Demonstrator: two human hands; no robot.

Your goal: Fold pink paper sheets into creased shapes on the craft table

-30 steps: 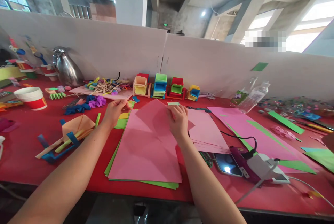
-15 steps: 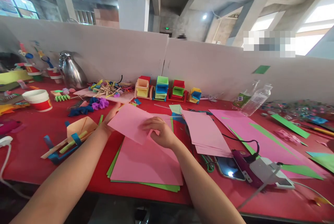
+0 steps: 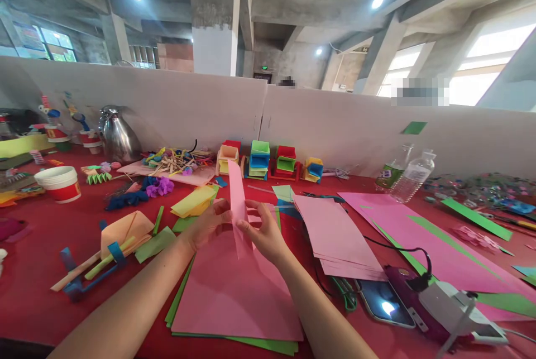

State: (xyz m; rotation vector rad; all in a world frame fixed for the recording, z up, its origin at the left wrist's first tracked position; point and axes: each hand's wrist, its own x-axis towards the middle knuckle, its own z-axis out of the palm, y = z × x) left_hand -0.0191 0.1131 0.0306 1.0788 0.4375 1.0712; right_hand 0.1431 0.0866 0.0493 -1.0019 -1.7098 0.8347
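Note:
A sheet of pink paper (image 3: 237, 194) stands nearly on edge between my two hands, turned so that it looks narrow. My left hand (image 3: 211, 222) grips it from the left with bent fingers. On the right side my right hand (image 3: 268, 233) pinches it, thumb in front. Beneath them lies a stack of larger pink sheets (image 3: 234, 297), with green sheets (image 3: 263, 345) showing under its edges. Yellow folded paper (image 3: 195, 200) and a green piece of paper (image 3: 156, 244) lie beside my left hand and forearm.
Right of the stack are more pink sheets (image 3: 339, 236), a phone (image 3: 385, 303) and a power bank with cables (image 3: 408, 286). An orange and blue paper piece (image 3: 125, 233) lies left. Small folded paper boxes (image 3: 259, 155), a metal jug (image 3: 119, 135) and plastic bottles (image 3: 412, 177) stand at the back.
The pink sheet has gone from lying slanted and flat to standing nearly upright. My left hand has moved right and nearer, toward my right hand. The view has tilted up.

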